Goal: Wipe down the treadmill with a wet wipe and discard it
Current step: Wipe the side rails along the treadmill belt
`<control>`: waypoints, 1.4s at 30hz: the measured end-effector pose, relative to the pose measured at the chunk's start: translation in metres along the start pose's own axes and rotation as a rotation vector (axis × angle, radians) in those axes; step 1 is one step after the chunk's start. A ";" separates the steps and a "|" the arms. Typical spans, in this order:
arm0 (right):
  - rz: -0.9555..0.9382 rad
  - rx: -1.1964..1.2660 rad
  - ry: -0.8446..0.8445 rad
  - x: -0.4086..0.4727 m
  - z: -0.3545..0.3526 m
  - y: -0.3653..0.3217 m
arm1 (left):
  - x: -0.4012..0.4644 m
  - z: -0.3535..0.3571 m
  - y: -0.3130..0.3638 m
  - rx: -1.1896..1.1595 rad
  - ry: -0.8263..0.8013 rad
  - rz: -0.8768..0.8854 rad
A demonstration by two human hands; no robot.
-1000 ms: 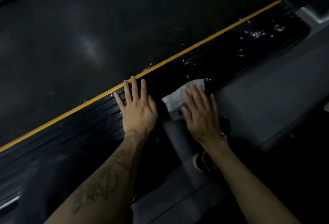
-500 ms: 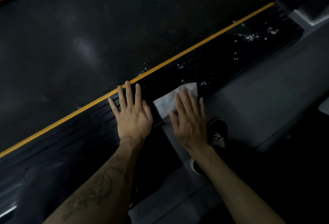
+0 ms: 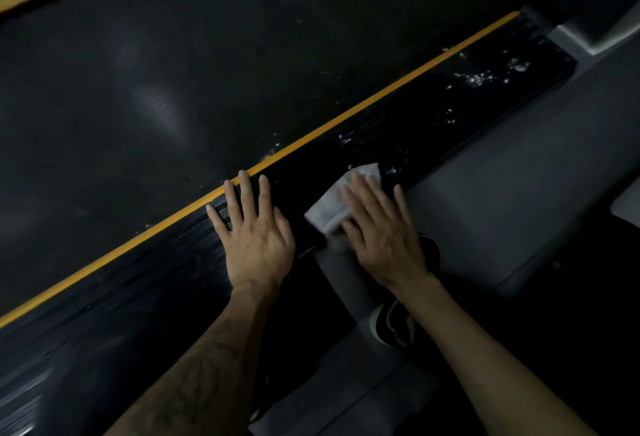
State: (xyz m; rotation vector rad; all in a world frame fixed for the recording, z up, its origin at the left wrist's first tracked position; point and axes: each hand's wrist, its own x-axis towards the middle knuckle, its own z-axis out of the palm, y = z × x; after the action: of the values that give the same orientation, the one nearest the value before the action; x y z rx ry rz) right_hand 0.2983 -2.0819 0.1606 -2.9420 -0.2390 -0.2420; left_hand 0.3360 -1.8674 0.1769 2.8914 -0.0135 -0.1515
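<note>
Flat and straight-fingered, the right hand (image 3: 382, 238) presses the white wet wipe (image 3: 341, 200) onto the treadmill's black side rail (image 3: 433, 124), just on the near side of the yellow stripe (image 3: 311, 138); compared with half a second ago it sits in much the same spot on the rail, the wipe bunched under the fingertips as before, and only the view has shifted slightly; the left hand (image 3: 254, 238) has not moved either, palm down on the same rail, fingers spread, its fingertips reaching the yellow stripe.

Both forearms come up from the bottom edge toward the stripe, the left one steeper and bearing a dark marking on its skin, the right one angled in from the lower right; both wrists are nearly straight; neither hand curls round anything.

Beyond the yellow stripe lies the dark running belt (image 3: 173, 72), with a pale sheen on it; along the rail, up and to the right of the wipe, wet specks glint; on the near side of the rail a grey floor surface (image 3: 519, 193) runs alongside.

Below the right wrist a dark shoe with a white sole (image 3: 394, 328) is partly covered by the forearm; most of the wipe is hidden under the fingers; the rail toward the lower left is blurred and hard to read.
</note>
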 end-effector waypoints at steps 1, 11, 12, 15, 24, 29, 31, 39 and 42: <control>0.093 0.022 0.008 0.003 -0.001 0.001 | 0.000 0.001 0.000 -0.002 0.003 0.002; 0.033 0.044 0.002 0.001 0.004 -0.011 | 0.000 0.000 0.000 -0.012 0.000 0.001; 0.092 0.080 0.015 0.003 0.004 -0.013 | 0.001 0.000 0.000 -0.012 0.002 0.001; 0.226 0.179 0.035 0.005 0.005 -0.042 | 0.001 -0.001 0.001 -0.009 -0.004 0.003; 0.192 0.052 0.016 0.013 0.003 -0.009 | 0.001 -0.002 0.002 0.013 -0.012 0.006; -0.026 0.046 -0.016 -0.004 0.013 -0.044 | 0.001 -0.001 0.002 0.001 0.004 0.009; -0.103 -0.023 -0.024 -0.001 0.009 -0.026 | 0.001 0.000 0.002 0.009 0.006 0.005; 0.094 0.034 -0.056 0.003 0.009 -0.049 | 0.000 -0.003 0.003 -0.010 0.000 -0.001; -0.089 -0.022 -0.088 0.003 0.006 -0.026 | 0.001 -0.004 0.003 -0.018 -0.007 0.010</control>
State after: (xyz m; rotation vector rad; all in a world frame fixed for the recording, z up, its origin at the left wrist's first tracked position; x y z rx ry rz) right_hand 0.2979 -2.0552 0.1600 -2.9705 -0.3822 -0.1287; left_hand 0.3369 -1.8691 0.1812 2.8723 -0.0283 -0.1595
